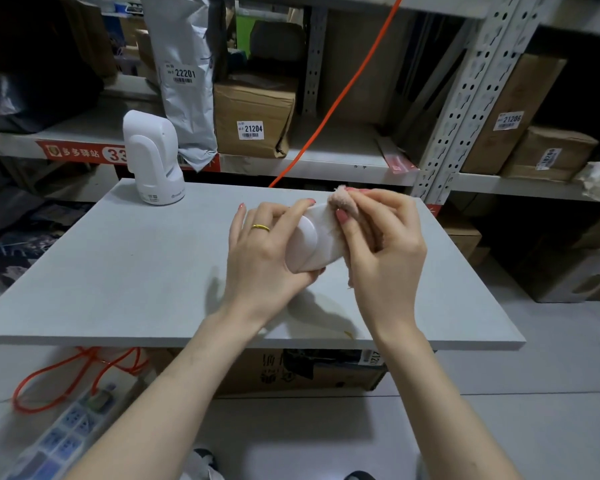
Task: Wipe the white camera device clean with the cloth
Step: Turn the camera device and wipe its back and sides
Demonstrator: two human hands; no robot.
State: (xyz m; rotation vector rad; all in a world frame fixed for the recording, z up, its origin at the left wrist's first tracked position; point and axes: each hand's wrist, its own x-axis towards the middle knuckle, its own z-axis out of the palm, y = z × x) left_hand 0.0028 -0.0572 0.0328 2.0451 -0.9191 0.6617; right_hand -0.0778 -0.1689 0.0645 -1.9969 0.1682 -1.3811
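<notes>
My left hand point(262, 251) grips a white camera device point(312, 242), held on its side just above the grey table point(136, 265). A pink fluffy cloth point(343, 204) is bunched in my right hand point(385, 251), and its fingertips press the cloth against the device's upper end. Most of the cloth is hidden inside that hand. A second white camera device point(153, 157) stands upright at the table's far left corner, apart from both hands.
Metal shelving point(465, 109) behind the table carries labelled cardboard boxes point(253, 116) and a grey parcel bag point(187, 74). An orange cable point(347, 88) slants down behind the table. A power strip point(66, 434) and more cable lie on the floor at lower left.
</notes>
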